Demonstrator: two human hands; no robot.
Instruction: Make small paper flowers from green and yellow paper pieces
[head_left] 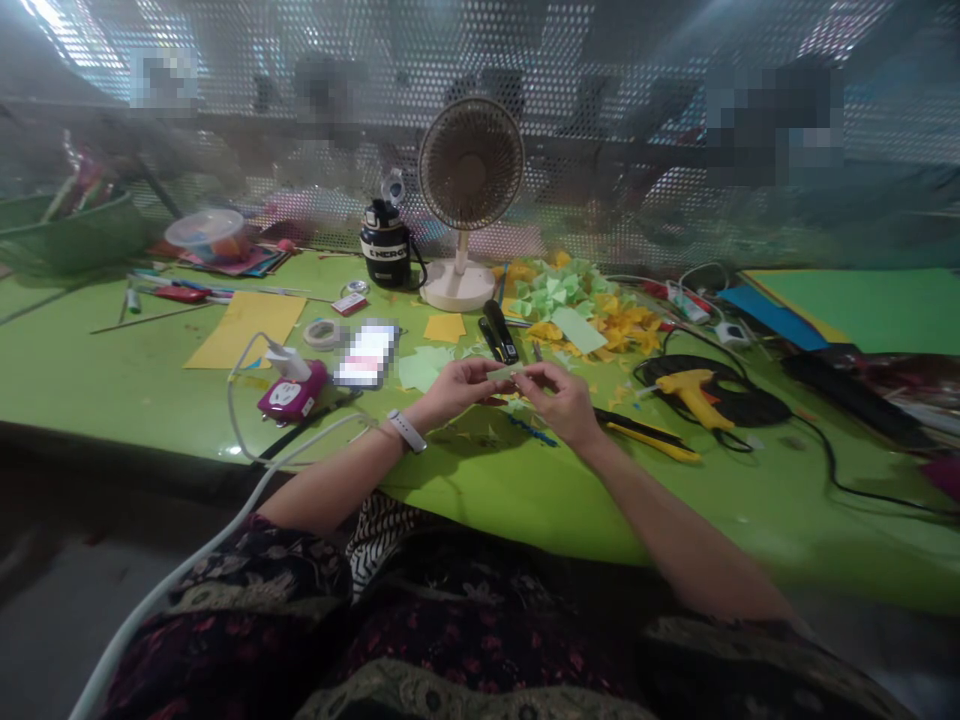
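Note:
My left hand [456, 390] and my right hand [559, 402] are close together above the green tabletop [480, 480]. Between their fingertips they pinch a narrow pale green paper strip [504, 373]. A black stapler [499, 332] lies just beyond my hands. Past my right hand is a heap of cut green and yellow paper pieces [577, 310]. A long yellow-and-black tool [649, 434] lies to the right of my right wrist. A pale watch [407, 431] sits on my left wrist.
A yellow glue gun [694, 395] rests on a black coil of cord at right. At left are a pink socket [292, 392], white cable [240, 400], tape roll [325, 333] and yellow paper sheet [244, 328]. A desk fan [470, 165] and black flask [386, 245] stand behind.

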